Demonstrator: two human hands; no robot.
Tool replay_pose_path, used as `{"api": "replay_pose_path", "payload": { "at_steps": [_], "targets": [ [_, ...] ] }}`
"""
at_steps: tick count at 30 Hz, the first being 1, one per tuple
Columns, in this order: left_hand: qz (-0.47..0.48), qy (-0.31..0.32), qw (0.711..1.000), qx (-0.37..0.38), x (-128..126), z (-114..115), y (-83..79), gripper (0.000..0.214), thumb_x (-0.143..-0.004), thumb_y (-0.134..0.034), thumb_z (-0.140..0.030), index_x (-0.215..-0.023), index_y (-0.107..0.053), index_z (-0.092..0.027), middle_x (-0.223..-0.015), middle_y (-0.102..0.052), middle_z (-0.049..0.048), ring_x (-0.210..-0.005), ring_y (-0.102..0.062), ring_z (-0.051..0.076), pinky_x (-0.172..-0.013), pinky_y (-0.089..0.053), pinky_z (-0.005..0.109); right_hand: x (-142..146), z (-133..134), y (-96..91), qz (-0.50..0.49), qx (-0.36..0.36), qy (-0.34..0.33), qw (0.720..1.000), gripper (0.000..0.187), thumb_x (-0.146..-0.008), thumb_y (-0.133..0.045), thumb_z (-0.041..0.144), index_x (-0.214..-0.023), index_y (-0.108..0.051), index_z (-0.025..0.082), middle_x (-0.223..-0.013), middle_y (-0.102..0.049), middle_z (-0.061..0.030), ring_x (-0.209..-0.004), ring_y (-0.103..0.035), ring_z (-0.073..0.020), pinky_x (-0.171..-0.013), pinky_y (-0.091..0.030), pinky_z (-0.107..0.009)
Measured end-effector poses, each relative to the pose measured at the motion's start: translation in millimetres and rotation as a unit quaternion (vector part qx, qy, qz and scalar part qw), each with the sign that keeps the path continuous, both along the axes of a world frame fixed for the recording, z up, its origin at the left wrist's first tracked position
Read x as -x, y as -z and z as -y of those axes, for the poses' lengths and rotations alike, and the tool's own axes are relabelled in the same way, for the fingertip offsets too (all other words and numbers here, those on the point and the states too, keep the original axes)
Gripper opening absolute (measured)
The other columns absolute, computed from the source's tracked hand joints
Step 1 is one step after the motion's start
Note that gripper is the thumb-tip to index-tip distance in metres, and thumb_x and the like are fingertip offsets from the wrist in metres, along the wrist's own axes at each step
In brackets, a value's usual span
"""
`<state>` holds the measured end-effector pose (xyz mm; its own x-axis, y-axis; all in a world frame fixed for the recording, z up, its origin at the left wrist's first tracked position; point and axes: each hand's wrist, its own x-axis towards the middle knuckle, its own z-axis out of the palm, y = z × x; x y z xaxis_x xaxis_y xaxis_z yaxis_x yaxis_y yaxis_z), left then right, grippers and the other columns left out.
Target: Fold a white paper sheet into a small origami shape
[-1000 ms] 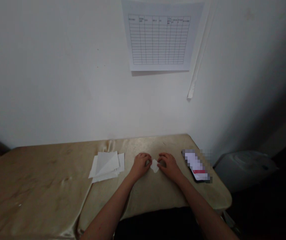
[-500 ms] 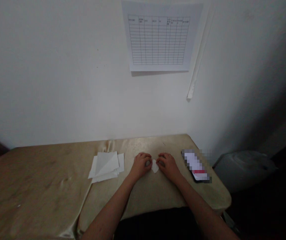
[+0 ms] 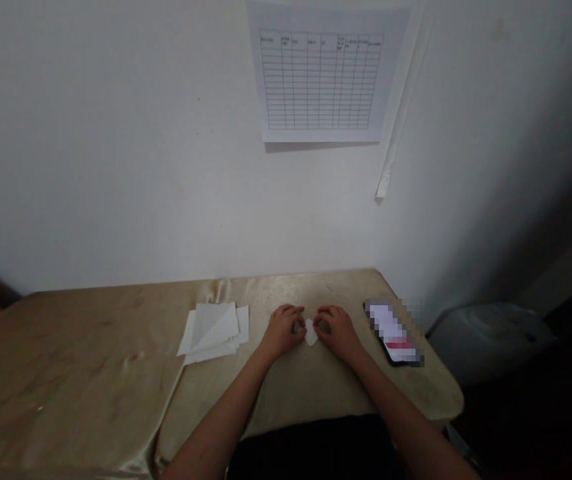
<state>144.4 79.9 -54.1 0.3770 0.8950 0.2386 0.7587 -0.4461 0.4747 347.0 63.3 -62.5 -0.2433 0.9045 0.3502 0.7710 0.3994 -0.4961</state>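
A small folded piece of white paper (image 3: 311, 333) lies between my two hands, low over the tan tabletop. My left hand (image 3: 286, 327) is curled, with thumb and index finger closed on the paper's left edge. On the opposite edge, my right hand (image 3: 335, 328) pinches the paper in the same way. The other fingers of both hands are bent above it. To the left of my left hand is a loose stack of white paper sheets (image 3: 213, 328), the top one creased diagonally.
A phone (image 3: 393, 333), partly blurred out, lies right of my hands. The tan-covered table (image 3: 91, 353) meets a white wall bearing a printed grid sheet (image 3: 323, 80). A pale plastic container (image 3: 491, 340) stands beyond the table's right edge.
Both hands keep their pinch on the small folded paper, almost unmoved. The whole view has shifted very slightly.
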Motion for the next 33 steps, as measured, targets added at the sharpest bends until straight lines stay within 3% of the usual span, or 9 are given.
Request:
{"api": "replay_pose_path", "payload": {
  "at_steps": [12, 33],
  "targets": [
    [-0.024, 0.022, 0.999, 0.012, 1.8, 5.8, 4.1, 0.034, -0.068, -0.082, -0.032, -0.098, -0.071, -0.020, -0.145, -0.058, 0.0100, -0.137, -0.045, 0.034, -0.118, -0.029, 0.053, -7.9, 1.1, 1.9, -0.021, 0.025, -0.032, 0.999, 0.025, -0.075, -0.078, 0.025, -0.099, -0.073, 0.026, -0.125, -0.062, -0.0068, -0.122, -0.053, -0.0265, -0.108, -0.038, -0.043],
    [-0.010, 0.052, 0.998, 0.031, 8.3, 7.3, -3.1, 0.049, -0.062, -0.087, -0.043, -0.102, -0.070, -0.021, -0.146, -0.056, 0.0113, -0.138, -0.046, 0.034, -0.119, -0.028, 0.051, -10.0, 9.0, -6.5, -0.003, 0.052, -0.051, 0.997, 0.045, -0.067, -0.085, 0.035, -0.108, -0.069, 0.024, -0.134, -0.057, -0.0086, -0.130, -0.046, -0.0285, -0.114, -0.033, -0.044]
  ]
}}
